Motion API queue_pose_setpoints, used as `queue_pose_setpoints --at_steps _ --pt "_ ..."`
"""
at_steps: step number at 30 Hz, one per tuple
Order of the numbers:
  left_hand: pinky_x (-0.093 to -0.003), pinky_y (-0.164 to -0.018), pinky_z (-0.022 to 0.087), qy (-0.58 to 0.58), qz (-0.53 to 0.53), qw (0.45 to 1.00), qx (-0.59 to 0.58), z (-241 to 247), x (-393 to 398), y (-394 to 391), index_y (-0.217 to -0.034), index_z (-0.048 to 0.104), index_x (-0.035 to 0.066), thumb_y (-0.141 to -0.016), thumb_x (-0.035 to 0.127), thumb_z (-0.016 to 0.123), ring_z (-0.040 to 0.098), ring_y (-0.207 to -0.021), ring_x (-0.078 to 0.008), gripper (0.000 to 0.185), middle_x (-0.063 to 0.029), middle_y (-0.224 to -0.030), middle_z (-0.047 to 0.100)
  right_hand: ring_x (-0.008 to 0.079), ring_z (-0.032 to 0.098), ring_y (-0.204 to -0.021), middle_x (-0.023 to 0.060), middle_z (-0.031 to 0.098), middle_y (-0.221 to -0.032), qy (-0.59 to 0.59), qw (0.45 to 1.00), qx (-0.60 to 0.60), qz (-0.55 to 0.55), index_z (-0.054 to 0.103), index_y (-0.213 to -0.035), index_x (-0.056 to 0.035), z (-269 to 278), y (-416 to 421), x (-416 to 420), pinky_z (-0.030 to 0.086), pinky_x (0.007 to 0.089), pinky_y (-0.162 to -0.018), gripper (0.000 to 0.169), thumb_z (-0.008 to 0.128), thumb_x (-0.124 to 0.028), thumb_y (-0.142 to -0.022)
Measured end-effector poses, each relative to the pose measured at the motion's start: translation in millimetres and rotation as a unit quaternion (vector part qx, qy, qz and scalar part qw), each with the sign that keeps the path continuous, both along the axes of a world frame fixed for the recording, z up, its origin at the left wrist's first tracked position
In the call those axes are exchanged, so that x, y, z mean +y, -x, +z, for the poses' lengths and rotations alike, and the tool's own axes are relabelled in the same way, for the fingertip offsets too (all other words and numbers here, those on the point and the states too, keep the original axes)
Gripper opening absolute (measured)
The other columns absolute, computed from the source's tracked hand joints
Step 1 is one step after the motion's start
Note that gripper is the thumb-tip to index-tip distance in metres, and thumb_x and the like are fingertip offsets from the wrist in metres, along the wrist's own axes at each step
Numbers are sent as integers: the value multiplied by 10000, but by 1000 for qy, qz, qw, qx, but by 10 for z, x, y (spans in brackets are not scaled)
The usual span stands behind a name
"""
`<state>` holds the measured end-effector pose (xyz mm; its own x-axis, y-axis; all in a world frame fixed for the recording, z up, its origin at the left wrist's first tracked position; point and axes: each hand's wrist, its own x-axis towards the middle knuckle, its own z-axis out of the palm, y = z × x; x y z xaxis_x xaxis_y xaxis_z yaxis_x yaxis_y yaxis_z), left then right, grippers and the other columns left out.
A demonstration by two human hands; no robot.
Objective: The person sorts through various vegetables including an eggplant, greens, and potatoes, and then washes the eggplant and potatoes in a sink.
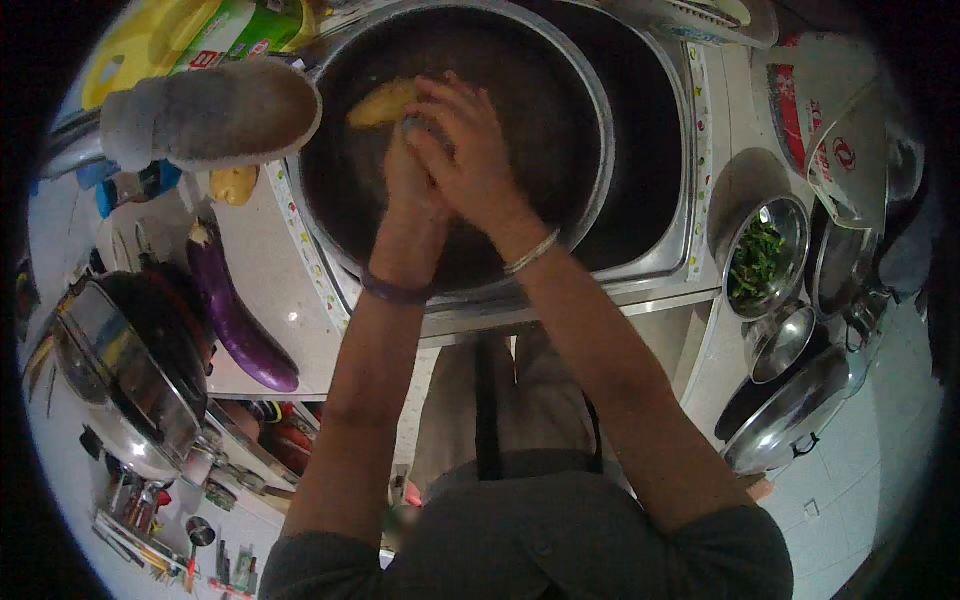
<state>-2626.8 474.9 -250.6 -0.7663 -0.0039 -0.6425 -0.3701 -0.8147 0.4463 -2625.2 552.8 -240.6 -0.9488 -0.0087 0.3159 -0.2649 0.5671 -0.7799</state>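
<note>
Both of my hands are over a wide, dark basin with a metal rim [604,150], set in the sink. My left hand [416,169] wears a dark band at the wrist. Over it lies my right hand [469,150], its fingers spread and bent, a pale bangle on that wrist. The two hands touch; whether something small is between them is hidden. A yellowish, long piece of produce [384,105] shows in the basin just beyond my fingertips, and I cannot tell if a finger touches it.
At the left lie a purple eggplant [240,322] and a potato [233,185]. A thick grey-brown faucet cover [217,116] reaches over the basin's left rim. A metal bowl of chopped greens [757,259] stands right, near other metal bowls. A yellow-green container [247,30] is at upper left.
</note>
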Motion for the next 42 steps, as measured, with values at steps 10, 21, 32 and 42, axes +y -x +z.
queue_pose_setpoints --at_steps 10,21,32,42 --pt "-386 -879 446 60 -39 997 -5 62 -66 -42 -1165 471 71 -931 266 384 528 -1048 -229 317 -86 -1131 532 296 506 -1076 128 581 -1112 79 996 -41 -21 612 -917 -36 -135 35 -158 383 382 -929 176 522 -159 -829" --pt "-432 -788 480 -104 -55 992 -39 1 -320 -74 -1150 495 82 -867 347 536 574 -914 -252 390 -77 -1036 579 297 543 -956 132 577 -944 -189 978 -40 -75 609 -965 -93 -612 123 364 458 393 -816 232 555 -51 -743" --pt "-344 -699 487 -53 -63 996 -32 -356 -200 -184 -1115 518 86 -924 317 416 586 -854 -218 317 -61 -1006 580 248 546 -1020 109 604 -1010 93 993 -63 -23 613 -1012 -59 15 -219 -65 424 321 -893 285 501 -35 -752" --pt "-328 -687 485 569 -360 730 113 -466 -297 -217 -1092 528 35 -905 220 429 575 -863 -172 281 -71 -976 577 310 550 -1009 137 595 -1026 88 988 -116 -44 624 -977 -65 -112 -104 -157 407 369 -909 216 509 -127 -805"
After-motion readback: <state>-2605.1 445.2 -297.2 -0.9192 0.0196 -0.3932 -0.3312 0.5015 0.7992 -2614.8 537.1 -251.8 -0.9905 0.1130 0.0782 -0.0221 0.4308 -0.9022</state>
